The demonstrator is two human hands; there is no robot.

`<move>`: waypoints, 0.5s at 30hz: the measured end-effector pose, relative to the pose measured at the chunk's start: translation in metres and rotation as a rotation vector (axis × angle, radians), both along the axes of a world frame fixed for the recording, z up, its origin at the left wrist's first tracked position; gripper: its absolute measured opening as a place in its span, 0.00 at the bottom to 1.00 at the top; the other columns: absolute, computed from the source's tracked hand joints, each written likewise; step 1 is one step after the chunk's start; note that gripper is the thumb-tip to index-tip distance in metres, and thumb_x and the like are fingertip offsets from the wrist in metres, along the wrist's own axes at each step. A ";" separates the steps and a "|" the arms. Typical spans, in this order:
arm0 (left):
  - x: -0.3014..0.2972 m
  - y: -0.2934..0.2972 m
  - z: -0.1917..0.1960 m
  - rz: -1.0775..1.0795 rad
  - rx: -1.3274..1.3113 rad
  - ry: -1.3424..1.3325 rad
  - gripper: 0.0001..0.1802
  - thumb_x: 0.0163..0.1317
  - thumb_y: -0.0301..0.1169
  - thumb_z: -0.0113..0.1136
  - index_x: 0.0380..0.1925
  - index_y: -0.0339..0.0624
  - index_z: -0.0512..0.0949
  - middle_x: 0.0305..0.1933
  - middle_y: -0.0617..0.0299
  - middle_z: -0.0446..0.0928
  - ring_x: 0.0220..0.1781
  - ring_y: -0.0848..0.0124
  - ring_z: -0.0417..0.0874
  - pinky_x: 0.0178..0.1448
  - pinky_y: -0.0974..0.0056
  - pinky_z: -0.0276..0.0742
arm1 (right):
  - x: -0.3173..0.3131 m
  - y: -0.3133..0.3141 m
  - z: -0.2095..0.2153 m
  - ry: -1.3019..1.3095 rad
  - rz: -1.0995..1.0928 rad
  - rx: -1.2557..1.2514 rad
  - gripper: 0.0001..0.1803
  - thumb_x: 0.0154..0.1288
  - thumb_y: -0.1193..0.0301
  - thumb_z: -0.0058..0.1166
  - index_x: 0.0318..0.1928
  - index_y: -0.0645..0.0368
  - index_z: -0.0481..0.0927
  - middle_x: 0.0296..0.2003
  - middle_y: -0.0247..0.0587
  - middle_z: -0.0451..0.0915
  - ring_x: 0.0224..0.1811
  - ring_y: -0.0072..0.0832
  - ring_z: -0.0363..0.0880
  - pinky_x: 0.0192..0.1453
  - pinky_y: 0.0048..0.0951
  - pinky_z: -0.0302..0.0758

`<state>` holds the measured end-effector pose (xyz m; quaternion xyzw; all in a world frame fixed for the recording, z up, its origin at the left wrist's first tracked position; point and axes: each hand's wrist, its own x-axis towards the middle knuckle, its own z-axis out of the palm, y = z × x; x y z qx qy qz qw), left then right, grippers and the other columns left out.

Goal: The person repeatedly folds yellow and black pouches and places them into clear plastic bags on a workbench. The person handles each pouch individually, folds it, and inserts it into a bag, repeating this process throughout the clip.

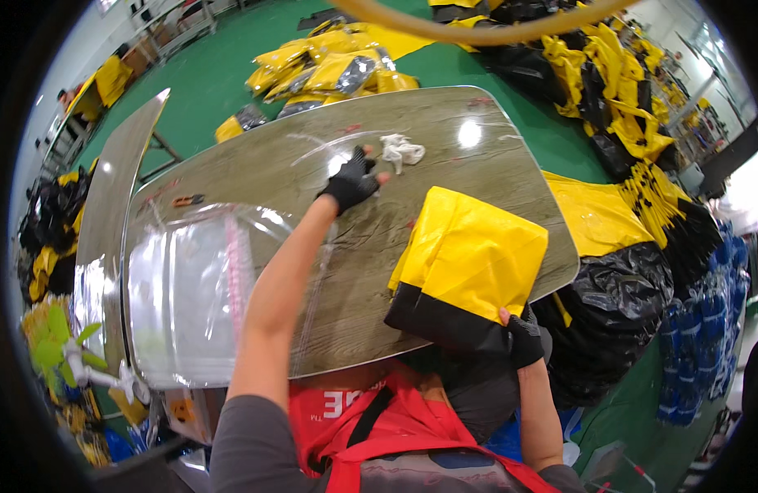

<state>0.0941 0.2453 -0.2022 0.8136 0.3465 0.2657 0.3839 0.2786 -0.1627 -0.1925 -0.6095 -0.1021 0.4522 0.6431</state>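
Observation:
My left hand (352, 181), in a black fingerless glove, reaches across the wood-patterned table (346, 279). Its thumb and a finger stand apart, and nothing shows between them. Just beyond it lies a crumpled white cloth or tissue (402, 151), not touched. At the table's near right, my right hand (523, 335), gloved the same way, grips the lower right corner of a folded yellow-and-black piece of shiny coated fabric (481, 246). The thumb rests on top of the fold; the other fingers are mostly hidden. The black band of the piece faces me.
Clear plastic bags (182, 287) lie stacked at the table's left, with small orange-handled snips (188, 200) behind them. Packed yellow bundles (330, 70) cover the floor beyond. Yellow-and-black fabric heaps (613, 287) crowd the right edge. A green-bladed fan (63, 341) stands left.

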 end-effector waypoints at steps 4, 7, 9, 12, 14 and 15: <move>-0.184 -0.102 0.034 0.117 0.147 0.391 0.23 0.53 0.44 0.65 0.44 0.41 0.76 0.40 0.48 0.79 0.43 0.50 0.81 0.45 0.53 0.77 | -0.006 0.001 -0.002 0.071 0.140 0.145 0.30 0.58 0.77 0.59 0.62 0.62 0.68 0.54 0.39 0.77 0.56 0.31 0.75 0.59 0.29 0.71; -0.238 -0.161 0.017 0.155 0.442 0.627 0.30 0.60 0.44 0.56 0.61 0.44 0.69 0.68 0.48 0.63 0.71 0.48 0.60 0.72 0.44 0.51 | -0.020 0.027 -0.004 0.104 0.407 0.138 0.32 0.55 0.75 0.61 0.62 0.63 0.69 0.53 0.39 0.77 0.56 0.30 0.74 0.59 0.29 0.70; -0.244 -0.164 0.001 0.130 0.497 0.613 0.24 0.66 0.36 0.47 0.62 0.45 0.69 0.69 0.52 0.63 0.72 0.50 0.60 0.73 0.44 0.48 | -0.036 0.043 0.010 0.095 0.503 0.114 0.33 0.53 0.73 0.63 0.62 0.63 0.69 0.54 0.39 0.77 0.56 0.29 0.75 0.60 0.28 0.70; -0.250 -0.163 -0.008 0.112 0.391 0.424 0.23 0.67 0.36 0.47 0.61 0.43 0.69 0.68 0.52 0.65 0.70 0.51 0.62 0.74 0.48 0.50 | -0.046 0.049 0.034 0.074 0.620 0.044 0.34 0.53 0.72 0.64 0.62 0.63 0.69 0.55 0.39 0.77 0.56 0.29 0.74 0.61 0.28 0.70; -0.249 -0.167 -0.002 0.103 0.459 0.465 0.23 0.67 0.36 0.47 0.60 0.42 0.70 0.67 0.51 0.67 0.70 0.51 0.63 0.74 0.48 0.51 | -0.041 0.044 0.032 0.102 0.640 0.014 0.35 0.53 0.71 0.64 0.63 0.62 0.68 0.55 0.40 0.76 0.57 0.30 0.74 0.61 0.29 0.70; -0.248 -0.169 -0.001 0.098 0.493 0.485 0.22 0.67 0.36 0.46 0.60 0.42 0.70 0.66 0.51 0.68 0.69 0.51 0.64 0.73 0.49 0.51 | -0.039 0.044 0.033 0.107 0.653 0.022 0.36 0.53 0.71 0.64 0.63 0.62 0.68 0.55 0.40 0.76 0.57 0.30 0.74 0.61 0.29 0.69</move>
